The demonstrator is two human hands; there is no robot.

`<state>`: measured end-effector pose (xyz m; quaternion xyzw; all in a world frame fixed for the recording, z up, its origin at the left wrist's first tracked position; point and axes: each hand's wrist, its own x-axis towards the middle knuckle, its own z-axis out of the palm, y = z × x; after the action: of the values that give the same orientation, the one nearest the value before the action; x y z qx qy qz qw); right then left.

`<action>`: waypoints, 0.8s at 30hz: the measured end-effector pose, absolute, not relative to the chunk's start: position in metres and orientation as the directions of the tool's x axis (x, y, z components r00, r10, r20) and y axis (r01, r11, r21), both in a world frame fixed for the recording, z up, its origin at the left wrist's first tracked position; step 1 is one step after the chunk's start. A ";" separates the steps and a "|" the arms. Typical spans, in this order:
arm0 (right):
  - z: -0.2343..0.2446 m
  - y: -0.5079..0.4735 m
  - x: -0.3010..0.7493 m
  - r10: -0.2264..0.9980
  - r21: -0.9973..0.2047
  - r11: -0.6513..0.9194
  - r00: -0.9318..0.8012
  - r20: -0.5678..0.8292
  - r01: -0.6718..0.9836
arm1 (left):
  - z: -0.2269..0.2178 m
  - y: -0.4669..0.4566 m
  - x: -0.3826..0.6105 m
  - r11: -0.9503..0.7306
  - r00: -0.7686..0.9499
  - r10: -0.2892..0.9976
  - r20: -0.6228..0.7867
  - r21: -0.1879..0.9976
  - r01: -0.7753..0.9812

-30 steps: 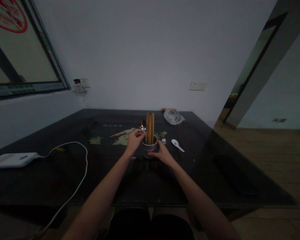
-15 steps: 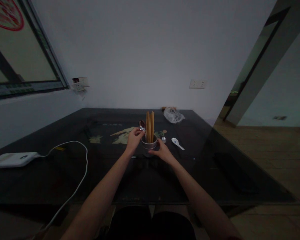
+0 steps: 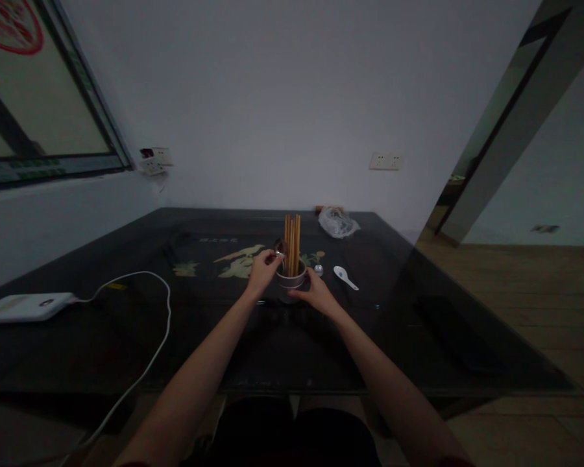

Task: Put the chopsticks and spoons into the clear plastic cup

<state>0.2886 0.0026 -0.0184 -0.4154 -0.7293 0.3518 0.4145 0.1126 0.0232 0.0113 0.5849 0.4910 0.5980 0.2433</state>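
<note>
A round grey utensil cup (image 3: 291, 281) stands upright on the dark table with several wooden chopsticks (image 3: 292, 245) in it. My right hand (image 3: 317, 292) is closed around the cup's right side, thumb in front. At the cup's left rim, my left hand (image 3: 263, 269) pinches a shiny metal spoon (image 3: 279, 251) beside the chopsticks. Its bowl is up and its lower part is hidden by the cup; whether more than one spoon is there I cannot tell. Just right of the cup lie a small round silvery thing (image 3: 318, 269) and a white ceramic spoon (image 3: 345, 277).
A crumpled clear plastic bag (image 3: 337, 222) lies at the table's back edge. On the left a white power bank (image 3: 29, 307) has a white cable (image 3: 168, 311) looping over the front edge. A dark flat object (image 3: 460, 334) lies at the right.
My left hand and the spoon have shifted slightly right, closer to the chopsticks, and the spoon's bowl is turned differently. My right hand keeps its hold on the cup.
</note>
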 end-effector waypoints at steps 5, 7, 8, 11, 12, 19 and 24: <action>-0.017 0.002 0.288 0.895 -0.866 0.409 -0.312 0.319 0.288 | 0.013 0.021 0.113 -0.404 -0.172 0.869 0.464 0.865 0.297; -0.017 0.002 0.287 0.896 -0.863 0.409 -0.312 0.317 0.297 | 0.014 0.021 0.113 -0.405 -0.171 0.867 0.467 0.863 0.303; -0.017 0.002 0.287 0.896 -0.860 0.410 -0.311 0.317 0.305 | 0.014 0.021 0.113 -0.407 -0.171 0.866 0.470 0.861 0.306; -0.019 0.003 0.288 0.893 -0.855 0.417 -0.312 0.323 0.307 | 0.014 0.022 0.113 -0.408 -0.173 0.865 0.471 0.861 0.303; -0.019 0.003 0.288 0.891 -0.857 0.420 -0.315 0.327 0.298 | 0.014 0.022 0.113 -0.409 -0.177 0.864 0.471 0.862 0.298; -0.017 0.002 0.288 0.890 -0.872 0.411 -0.324 0.320 0.267 | 0.011 0.023 0.113 -0.414 -0.212 0.852 0.479 0.864 0.286; -0.013 -0.001 0.288 0.896 -0.870 0.400 -0.322 0.305 0.288 | 0.014 0.019 0.115 -0.439 -0.194 0.847 0.495 0.857 0.270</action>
<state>0.2884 -0.0009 -0.0133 -0.4075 -0.7261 0.3659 0.4157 0.1150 0.0191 0.0140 0.5893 0.4738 0.6101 0.2365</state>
